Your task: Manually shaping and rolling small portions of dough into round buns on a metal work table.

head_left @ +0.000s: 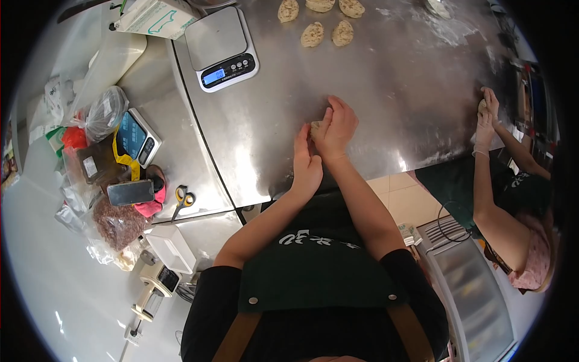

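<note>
Between my two hands, at the near part of the steel table, is a small piece of pale, speckled dough (315, 128). My right hand (338, 130) curls over its right side and hides most of it. My left hand (307, 163) presses against the dough's left side with fingers held together. Farther off on the tabletop lie several oval dough pieces, among them one dough piece (312, 35) and, beside it, another dough piece (342, 33).
A digital scale (222, 51) stands at the far left of the steel table (277, 84). Left of the seam are a second scale (142, 136), a phone (131, 192), scissors (182, 200) and bagged goods. On the right, a co-worker's gloved hand (484, 130) handles dough beside floury patches.
</note>
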### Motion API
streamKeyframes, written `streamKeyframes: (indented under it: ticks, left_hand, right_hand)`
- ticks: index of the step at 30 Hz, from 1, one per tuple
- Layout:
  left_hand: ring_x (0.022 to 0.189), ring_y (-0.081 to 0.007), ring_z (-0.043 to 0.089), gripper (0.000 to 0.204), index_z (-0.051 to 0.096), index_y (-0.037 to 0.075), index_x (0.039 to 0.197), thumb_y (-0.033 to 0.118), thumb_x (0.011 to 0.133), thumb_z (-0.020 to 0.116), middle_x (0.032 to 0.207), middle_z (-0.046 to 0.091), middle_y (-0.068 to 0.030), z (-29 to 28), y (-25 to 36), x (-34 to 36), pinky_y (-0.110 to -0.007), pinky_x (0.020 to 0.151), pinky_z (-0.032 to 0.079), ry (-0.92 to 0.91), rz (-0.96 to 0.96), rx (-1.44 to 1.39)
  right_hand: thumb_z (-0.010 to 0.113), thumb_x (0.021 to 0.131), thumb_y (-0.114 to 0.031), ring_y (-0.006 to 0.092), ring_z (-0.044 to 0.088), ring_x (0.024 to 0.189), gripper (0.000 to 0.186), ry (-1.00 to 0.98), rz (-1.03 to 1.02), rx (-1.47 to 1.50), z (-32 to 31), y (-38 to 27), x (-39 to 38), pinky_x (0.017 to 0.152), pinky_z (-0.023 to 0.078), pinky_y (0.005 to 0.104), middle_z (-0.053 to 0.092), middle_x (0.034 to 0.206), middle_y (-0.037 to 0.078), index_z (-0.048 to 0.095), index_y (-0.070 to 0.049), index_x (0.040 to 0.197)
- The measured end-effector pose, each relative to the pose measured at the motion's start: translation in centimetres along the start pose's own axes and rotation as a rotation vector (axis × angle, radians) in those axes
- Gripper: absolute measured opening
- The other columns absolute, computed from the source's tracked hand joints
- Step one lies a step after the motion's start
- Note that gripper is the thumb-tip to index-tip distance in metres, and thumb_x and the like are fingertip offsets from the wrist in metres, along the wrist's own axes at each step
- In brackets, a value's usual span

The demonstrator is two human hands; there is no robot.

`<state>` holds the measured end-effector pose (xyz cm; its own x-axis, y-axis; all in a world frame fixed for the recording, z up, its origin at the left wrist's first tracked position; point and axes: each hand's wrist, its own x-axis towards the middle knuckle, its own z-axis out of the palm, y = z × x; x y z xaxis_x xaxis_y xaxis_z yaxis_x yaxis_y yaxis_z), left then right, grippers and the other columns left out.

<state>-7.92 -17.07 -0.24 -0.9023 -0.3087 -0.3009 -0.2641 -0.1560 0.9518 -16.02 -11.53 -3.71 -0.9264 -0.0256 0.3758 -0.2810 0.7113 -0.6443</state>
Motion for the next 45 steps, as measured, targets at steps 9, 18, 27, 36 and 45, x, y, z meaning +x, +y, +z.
streamKeyframes:
  ticks: [9, 18, 27, 36, 45]
  left_hand:
    - [0.13, -0.0286, 0.039, 0.07, 0.025, -0.004, 0.142, -0.015, 0.073, 0.033, 0.14, 0.036, -0.0193, -2.1, -1.2, 3.3, -0.036, 0.111, 0.028, -0.143, -0.115, 0.137]
    - [0.131, -0.0318, 0.035, 0.07, 0.026, -0.004, 0.141, -0.012, 0.071, 0.036, 0.137, 0.037, -0.0208, -1.1, 0.2, -0.8, -0.038, 0.11, 0.028, -0.064, 0.004, 0.206]
    - [0.13, -0.0273, 0.038, 0.07, 0.027, -0.001, 0.142, -0.013, 0.074, 0.035, 0.137, 0.04, -0.0183, -1.9, -0.3, 1.8, -0.036, 0.111, 0.028, -0.271, -0.13, 0.171]
    - [0.127, -0.0308, 0.039, 0.068, 0.034, -0.003, 0.136, -0.014, 0.069, 0.036, 0.13, 0.043, -0.0204, -1.6, -1.6, 1.2, -0.037, 0.108, 0.032, -0.072, 0.008, 0.292]
    - [0.128, -0.0288, 0.039, 0.071, 0.033, -0.004, 0.138, -0.014, 0.067, 0.034, 0.133, 0.04, -0.0189, -1.2, 0.8, 0.4, -0.037, 0.11, 0.028, -0.122, 0.092, 0.062]
  right_hand:
    - [0.051, 0.088, -0.009, 0.0294, 0.054, 0.099, 0.026, -0.044, 0.037, -0.047, -0.1, 1.1, -0.1, 0.085, 0.037, 0.0428, 0.059, 0.108, 0.01, 0.055, -0.008, 0.114]
    - [0.052, 0.087, -0.008, 0.0304, 0.053, 0.097, 0.026, 0.047, 0.092, -0.099, -1.0, 1.4, -1.2, 0.083, 0.037, 0.0432, 0.059, 0.108, 0.01, 0.055, -0.008, 0.113]
    - [0.053, 0.087, -0.009, 0.0302, 0.054, 0.098, 0.026, -0.011, 0.214, -0.008, -1.6, 0.4, -0.8, 0.083, 0.037, 0.0438, 0.06, 0.107, 0.01, 0.055, -0.008, 0.112]
    - [0.05, 0.088, -0.01, 0.0305, 0.054, 0.099, 0.026, -0.007, 0.09, -0.126, -1.4, 2.1, -1.6, 0.085, 0.036, 0.0447, 0.06, 0.108, 0.01, 0.055, -0.007, 0.114]
    - [0.048, 0.091, -0.009, 0.0311, 0.056, 0.099, 0.02, 0.013, 0.087, 0.062, -2.2, 0.5, 0.7, 0.086, 0.039, 0.0424, 0.061, 0.107, 0.012, 0.058, -0.005, 0.107]
